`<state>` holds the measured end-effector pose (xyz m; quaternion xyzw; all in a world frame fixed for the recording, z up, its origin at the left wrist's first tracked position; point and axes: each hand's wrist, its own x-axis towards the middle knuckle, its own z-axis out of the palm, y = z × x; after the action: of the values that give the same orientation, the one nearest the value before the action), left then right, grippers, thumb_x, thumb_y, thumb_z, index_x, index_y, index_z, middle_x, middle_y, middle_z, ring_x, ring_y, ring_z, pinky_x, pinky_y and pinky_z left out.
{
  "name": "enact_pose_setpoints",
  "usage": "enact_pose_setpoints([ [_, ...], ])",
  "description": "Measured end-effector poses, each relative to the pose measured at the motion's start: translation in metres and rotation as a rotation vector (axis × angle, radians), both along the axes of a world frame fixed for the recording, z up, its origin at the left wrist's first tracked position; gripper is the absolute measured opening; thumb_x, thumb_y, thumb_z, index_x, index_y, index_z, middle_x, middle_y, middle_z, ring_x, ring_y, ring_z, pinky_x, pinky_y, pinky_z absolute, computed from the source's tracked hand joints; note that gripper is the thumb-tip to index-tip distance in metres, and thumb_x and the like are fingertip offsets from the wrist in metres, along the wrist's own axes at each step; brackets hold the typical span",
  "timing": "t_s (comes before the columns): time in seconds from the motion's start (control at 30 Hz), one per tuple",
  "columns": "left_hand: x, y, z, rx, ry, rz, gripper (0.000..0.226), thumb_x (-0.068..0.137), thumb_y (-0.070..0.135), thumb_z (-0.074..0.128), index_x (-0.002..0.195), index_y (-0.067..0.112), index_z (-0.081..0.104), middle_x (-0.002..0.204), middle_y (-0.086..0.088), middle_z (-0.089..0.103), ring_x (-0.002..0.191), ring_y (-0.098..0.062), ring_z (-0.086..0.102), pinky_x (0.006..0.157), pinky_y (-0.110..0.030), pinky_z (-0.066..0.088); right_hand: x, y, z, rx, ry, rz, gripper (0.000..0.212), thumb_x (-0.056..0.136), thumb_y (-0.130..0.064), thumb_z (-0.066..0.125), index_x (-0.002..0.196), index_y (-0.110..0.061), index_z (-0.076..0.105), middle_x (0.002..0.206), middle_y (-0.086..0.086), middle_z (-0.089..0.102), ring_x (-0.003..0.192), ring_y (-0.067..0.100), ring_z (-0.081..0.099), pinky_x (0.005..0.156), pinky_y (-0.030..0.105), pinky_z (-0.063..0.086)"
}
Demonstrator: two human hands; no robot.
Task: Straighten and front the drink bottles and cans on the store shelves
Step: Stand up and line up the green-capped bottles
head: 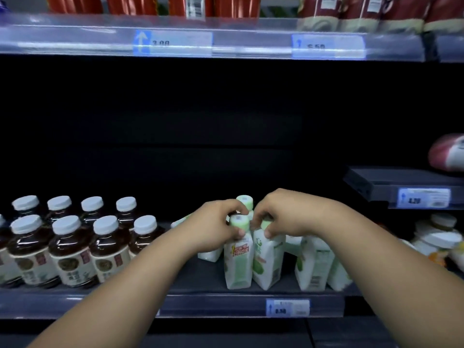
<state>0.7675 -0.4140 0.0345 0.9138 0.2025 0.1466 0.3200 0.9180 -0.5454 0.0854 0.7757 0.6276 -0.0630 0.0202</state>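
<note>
Several white drink cartons with pale green caps stand at the front of the dark shelf. My left hand grips the neck of the front carton, which bears a red and yellow label. Right beside it, my right hand curls over the top of a second carton that leans to the right. A third green cap shows behind my fingers. More cartons stand tilted to the right of these.
Two rows of dark tea bottles with white caps fill the shelf's left. A price tag sits on the shelf's front rail. Red packs line the upper shelf. Orange-labelled bottles stand at far right under a small raised shelf.
</note>
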Motion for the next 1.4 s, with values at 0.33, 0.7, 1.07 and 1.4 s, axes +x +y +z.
enact_pose_setpoints([
  [0.33,0.018,-0.006,0.0,-0.046,-0.06,-0.112,0.042,0.072,0.029,0.086,0.107,0.039,0.065,0.104,0.014,0.067,0.087,-0.001,0.067,0.086,-0.03,0.056,0.024,-0.004,0.024,0.023,0.112,-0.069,0.038,0.078,-0.04,0.081,0.112,-0.036,0.065,0.105,-0.017,0.064,0.097,0.006,0.063,0.087,0.036,0.056],
  [0.7,-0.022,0.066,0.053,0.407,0.279,-0.069,0.052,0.079,0.044,0.078,0.126,0.033,0.06,0.118,0.012,0.062,0.105,-0.005,0.058,0.093,-0.028,0.051,0.014,0.056,0.007,0.063,0.159,0.019,0.048,0.084,-0.036,0.076,0.128,-0.04,0.059,0.132,-0.017,0.056,0.118,0.006,0.052,0.102,0.033,0.046],
  [1.07,0.012,0.113,0.038,0.437,0.423,-0.221,0.037,0.076,0.041,0.08,0.109,0.035,0.063,0.096,0.016,0.062,0.092,-0.006,0.061,0.084,-0.031,0.052,-0.025,0.066,-0.002,0.214,0.069,-0.061,0.042,0.091,-0.036,0.069,0.131,-0.036,0.058,0.129,-0.009,0.056,0.111,0.012,0.055,0.097,0.033,0.048],
  [1.4,0.03,0.172,-0.008,0.336,0.67,-0.169,0.066,0.077,0.027,0.083,0.133,0.021,0.049,0.105,-0.003,0.06,0.068,-0.014,0.056,0.051,-0.03,0.049,-0.098,0.093,-0.113,0.257,0.323,-0.387,0.043,0.095,-0.035,0.062,0.134,-0.021,0.052,0.139,0.003,0.046,0.126,0.028,0.048,0.103,0.041,0.043],
])
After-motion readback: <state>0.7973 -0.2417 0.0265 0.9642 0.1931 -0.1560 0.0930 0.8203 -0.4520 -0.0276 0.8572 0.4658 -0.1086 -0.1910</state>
